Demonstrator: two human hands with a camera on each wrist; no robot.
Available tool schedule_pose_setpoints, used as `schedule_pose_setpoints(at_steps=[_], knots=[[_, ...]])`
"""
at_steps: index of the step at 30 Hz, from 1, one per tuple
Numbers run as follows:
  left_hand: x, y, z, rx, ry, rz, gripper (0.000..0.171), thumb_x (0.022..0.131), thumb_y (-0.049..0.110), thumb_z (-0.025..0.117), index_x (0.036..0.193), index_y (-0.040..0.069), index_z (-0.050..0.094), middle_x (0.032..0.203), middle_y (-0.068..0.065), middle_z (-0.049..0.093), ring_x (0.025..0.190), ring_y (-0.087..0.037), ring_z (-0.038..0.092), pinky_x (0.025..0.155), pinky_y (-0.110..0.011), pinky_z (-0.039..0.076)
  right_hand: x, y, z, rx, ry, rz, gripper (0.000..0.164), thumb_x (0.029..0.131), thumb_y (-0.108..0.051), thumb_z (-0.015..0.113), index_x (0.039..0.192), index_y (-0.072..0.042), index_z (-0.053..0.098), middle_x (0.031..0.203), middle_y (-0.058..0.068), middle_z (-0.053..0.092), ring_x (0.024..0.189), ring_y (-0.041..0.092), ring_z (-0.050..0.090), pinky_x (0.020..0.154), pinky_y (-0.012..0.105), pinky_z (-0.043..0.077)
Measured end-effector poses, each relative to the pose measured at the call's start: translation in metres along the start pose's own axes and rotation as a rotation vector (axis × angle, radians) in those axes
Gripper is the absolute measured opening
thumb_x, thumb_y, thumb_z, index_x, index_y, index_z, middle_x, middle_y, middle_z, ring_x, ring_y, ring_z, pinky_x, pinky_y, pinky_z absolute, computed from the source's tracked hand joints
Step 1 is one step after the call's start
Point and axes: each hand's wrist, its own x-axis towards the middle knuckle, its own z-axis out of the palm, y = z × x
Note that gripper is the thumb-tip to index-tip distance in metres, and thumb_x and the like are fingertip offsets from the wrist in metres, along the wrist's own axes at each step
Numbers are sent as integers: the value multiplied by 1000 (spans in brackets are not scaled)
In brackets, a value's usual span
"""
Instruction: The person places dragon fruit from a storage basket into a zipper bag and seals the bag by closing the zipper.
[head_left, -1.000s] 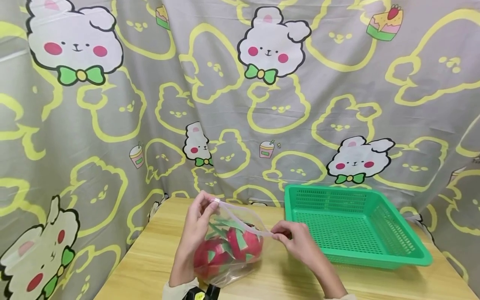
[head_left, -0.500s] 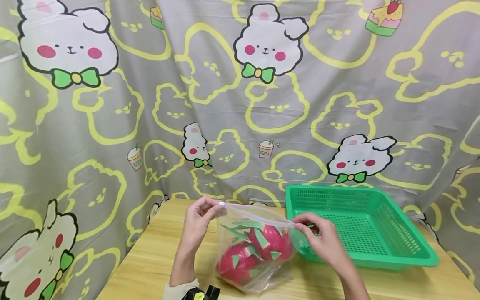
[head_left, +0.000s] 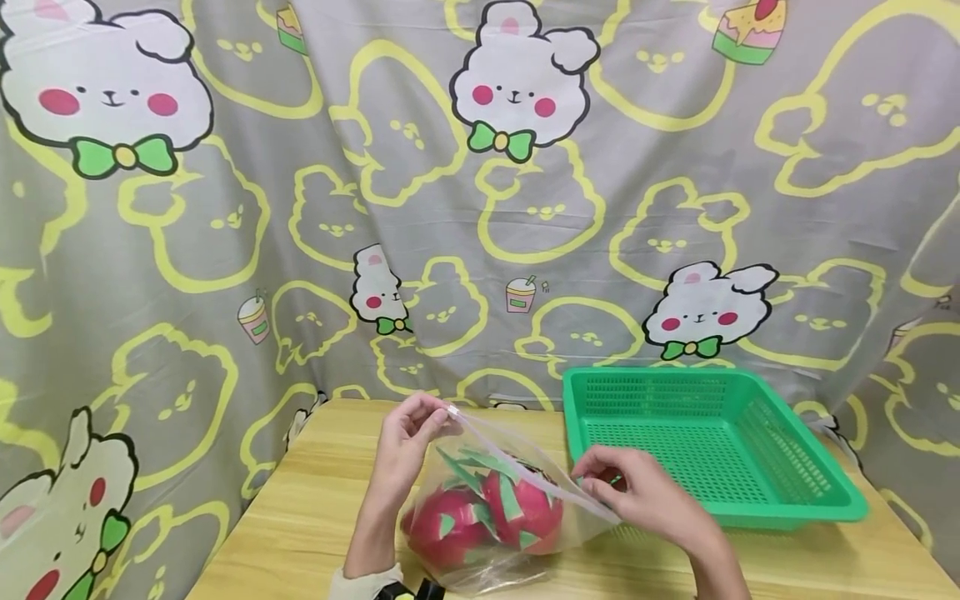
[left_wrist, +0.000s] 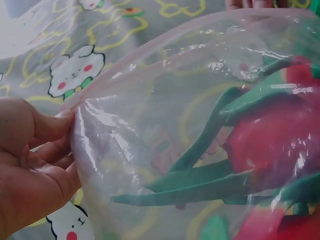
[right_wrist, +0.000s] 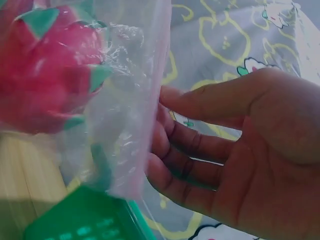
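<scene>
A clear zip bag [head_left: 581, 533] with a pinkish sealing strip hangs between both hands low in the head view. Two dragon fruits, one at the left [head_left: 446, 525] and one at the right [head_left: 528, 508], lie inside it, pink-red with green leaf tips. My left hand [head_left: 405, 442] pinches the bag's top left corner beside a small white slider [head_left: 453, 412]; the left wrist view shows thumb and fingers on that corner. Toward the other end, my right hand [head_left: 637, 487] pinches the strip between thumb and fingers, with the bag's corner protruding below them.
A green plastic basket [head_left: 802, 512] with perforated sides stands on the wooden table [head_left: 300, 500], behind and right of the bag. Behind the table hangs a grey curtain [head_left: 450, 208] with rabbit prints.
The bag swings right with the right hand by half a second ago, then back left. The strip now slopes down more steeply toward the right hand, which sits lower. Both hands keep their hold.
</scene>
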Motion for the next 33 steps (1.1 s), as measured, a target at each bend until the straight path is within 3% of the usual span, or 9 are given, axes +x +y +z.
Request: schedule_pose_setpoints(at_steps=[3,8,12,19,33], knots=[[-1,3,2,3,-19,-2,13,102,4,60,100,-9,62,93,-19,69,84,-23,74,84,-39,59,6,-10,11,-24,68,-50,5,99,-12,67,100,-15,72,91,-5,70,79,9,64,68,28,56],[-2,5,1,14,-49,0,13,102,4,60,101,-8,62,94,-22,69,83,-25,74,85,-39,59,23,-38,39,-32,351,-141,12,94,-9,74,102,-17,72,95,-6,71,86,9,66,76,31,58],[-3,4,0,23,-44,-1,14,102,6,61,101,-8,64,96,-24,70,84,-26,74,84,-40,59,50,-58,63,-13,472,-199,17,90,-7,78,102,-18,73,97,-5,72,88,8,66,80,36,59],[-7,0,0,77,-14,-31,11,99,5,65,101,-5,69,98,-21,70,87,-23,74,83,-36,59,84,-74,92,9,529,-219,11,87,-8,81,95,-13,75,89,-8,68,81,6,65,76,36,59],[-3,5,7,122,-14,-6,9,97,7,69,100,0,72,104,-15,70,100,-22,73,81,-34,59,94,-79,95,-63,566,-226,7,87,-7,81,89,-10,74,79,-6,67,72,10,63,67,32,58]])
